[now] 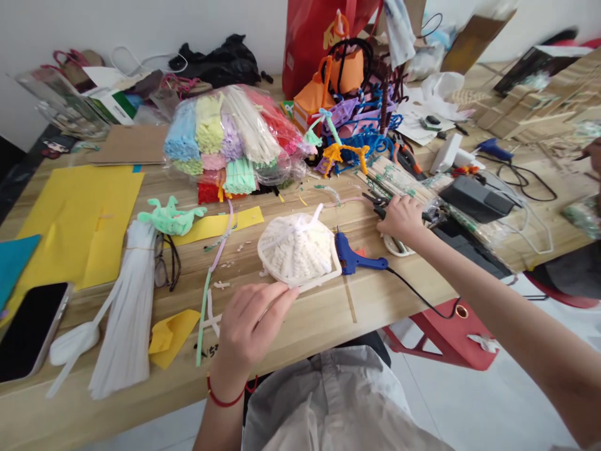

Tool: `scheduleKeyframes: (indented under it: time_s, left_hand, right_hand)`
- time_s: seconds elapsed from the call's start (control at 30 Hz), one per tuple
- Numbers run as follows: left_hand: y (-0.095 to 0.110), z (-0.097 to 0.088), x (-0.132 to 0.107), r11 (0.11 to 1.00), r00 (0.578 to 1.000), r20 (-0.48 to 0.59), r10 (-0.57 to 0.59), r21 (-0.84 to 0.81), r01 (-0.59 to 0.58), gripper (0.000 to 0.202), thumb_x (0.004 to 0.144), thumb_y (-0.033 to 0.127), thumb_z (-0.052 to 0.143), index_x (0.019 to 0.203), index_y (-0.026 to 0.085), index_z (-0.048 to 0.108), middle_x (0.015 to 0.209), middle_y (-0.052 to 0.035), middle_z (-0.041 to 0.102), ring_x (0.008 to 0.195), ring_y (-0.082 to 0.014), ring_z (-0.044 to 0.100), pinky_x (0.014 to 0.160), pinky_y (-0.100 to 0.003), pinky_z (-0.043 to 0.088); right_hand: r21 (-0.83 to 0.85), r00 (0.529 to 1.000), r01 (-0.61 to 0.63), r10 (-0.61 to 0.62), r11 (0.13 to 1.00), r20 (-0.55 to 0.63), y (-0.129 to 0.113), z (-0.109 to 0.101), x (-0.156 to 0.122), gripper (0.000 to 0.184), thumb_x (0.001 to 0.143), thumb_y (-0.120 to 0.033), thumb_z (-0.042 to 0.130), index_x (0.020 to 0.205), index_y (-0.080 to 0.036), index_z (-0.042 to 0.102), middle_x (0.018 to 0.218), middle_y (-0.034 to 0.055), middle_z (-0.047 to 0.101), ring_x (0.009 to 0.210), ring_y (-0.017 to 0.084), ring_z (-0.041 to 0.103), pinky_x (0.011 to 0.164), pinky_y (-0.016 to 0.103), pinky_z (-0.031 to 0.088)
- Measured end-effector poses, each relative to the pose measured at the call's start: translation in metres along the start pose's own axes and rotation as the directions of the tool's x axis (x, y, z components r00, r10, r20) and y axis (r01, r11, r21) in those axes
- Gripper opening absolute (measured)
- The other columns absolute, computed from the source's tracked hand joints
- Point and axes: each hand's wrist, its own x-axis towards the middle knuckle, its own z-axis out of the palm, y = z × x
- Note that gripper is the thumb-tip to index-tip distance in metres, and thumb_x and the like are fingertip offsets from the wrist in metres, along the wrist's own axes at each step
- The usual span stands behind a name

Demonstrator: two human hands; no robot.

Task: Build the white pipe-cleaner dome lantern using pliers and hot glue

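My left hand (253,322) is closed at the near rim of a white fuzzy piece (298,250), a dome made of pipe cleaners with an outer loop. One loose end stands up from its top. To the right, my right hand (401,218) is wrapped round black pliers (375,202), whose dark jaws point left; the grip is partly hidden by the fingers. A blue glue gun (359,255) lies between the white piece and my right hand, its nozzle upward in the view. Beneath my right hand a white loop (399,249) shows in part.
White pipe cleaners (126,313), a phone (35,329), glasses (165,266) and yellow sheets (79,219) lie left. Behind are bagged coloured pipe cleaners (235,131) and a red bag (310,50). The glue gun's black cord (422,299) hangs over the table edge. Another person's hand (595,153) shows far right.
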Motion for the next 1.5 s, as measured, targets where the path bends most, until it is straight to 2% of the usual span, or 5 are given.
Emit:
scheduleKeyframes:
  time_s: [0.13, 0.3, 0.53, 0.73, 1.5]
  left_hand:
    - [-0.003, 0.001, 0.0, 1.0, 1.0, -0.015, -0.018, 0.023, 0.019, 0.027, 0.084, 0.004, 0.069, 0.107, 0.018, 0.068, 0.097, -0.0065, 0.075, 0.085, -0.0178, 0.069, 0.076, -0.032, 0.051]
    - [-0.005, 0.002, 0.001, 0.999, 0.998, -0.055, -0.038, 0.021, 0.04, 0.028, 0.081, 0.003, 0.073, 0.104, 0.019, 0.068, 0.094, -0.0059, 0.075, 0.083, -0.0176, 0.069, 0.074, -0.032, 0.051]
    - [0.001, 0.0, 0.007, 0.996, 0.993, -0.074, -0.086, -0.024, 0.085, 0.028, 0.079, 0.003, 0.075, 0.102, 0.017, 0.068, 0.09, -0.0042, 0.073, 0.082, -0.0153, 0.067, 0.075, -0.031, 0.051]
    - [0.006, -0.002, 0.012, 0.993, 0.991, -0.065, -0.118, -0.03, 0.117, 0.028, 0.079, 0.002, 0.074, 0.101, 0.018, 0.067, 0.089, -0.0034, 0.073, 0.082, -0.0147, 0.067, 0.075, -0.03, 0.051]
    - [0.002, -0.003, 0.011, 0.993, 0.993, -0.024, -0.118, -0.023, 0.117, 0.021, 0.086, 0.006, 0.068, 0.102, 0.02, 0.067, 0.092, -0.0032, 0.075, 0.081, -0.0151, 0.069, 0.077, -0.031, 0.05]
  right_hand:
    - [0.284, 0.984, 0.173, -0.152, 0.943, -0.093, 0.019, -0.02, -0.038, 0.067, 0.068, -0.025, 0.066, 0.129, -0.001, 0.05, 0.126, 0.0275, 0.058, 0.123, 0.042, 0.052, 0.104, 0.05, 0.04]
    - [0.81, 0.889, 0.352, -0.439, 0.469, -0.132, 0.038, -0.041, -0.153, 0.076, 0.064, -0.018, 0.061, 0.138, -0.022, 0.044, 0.133, 0.0114, 0.06, 0.123, 0.033, 0.057, 0.107, 0.045, 0.045]
    - [0.993, 0.748, -0.005, -0.659, 0.116, 0.08, -0.008, -0.02, -0.254, 0.077, 0.069, -0.008, 0.056, 0.143, -0.025, 0.039, 0.137, 0.0117, 0.058, 0.122, 0.026, 0.061, 0.102, 0.038, 0.051]
    - [0.985, 0.747, -0.164, -0.658, -0.048, 0.093, -0.043, -0.001, -0.254, 0.062, 0.071, -0.011, 0.056, 0.131, -0.026, 0.049, 0.125, 0.007, 0.063, 0.118, 0.023, 0.062, 0.105, 0.038, 0.048]
    - [0.995, 0.773, -0.049, -0.634, -0.091, -0.02, -0.053, -0.01, -0.223, 0.072, 0.066, -0.006, 0.052, 0.134, -0.022, 0.038, 0.11, 0.0064, 0.056, 0.114, 0.021, 0.055, 0.109, 0.041, 0.036]
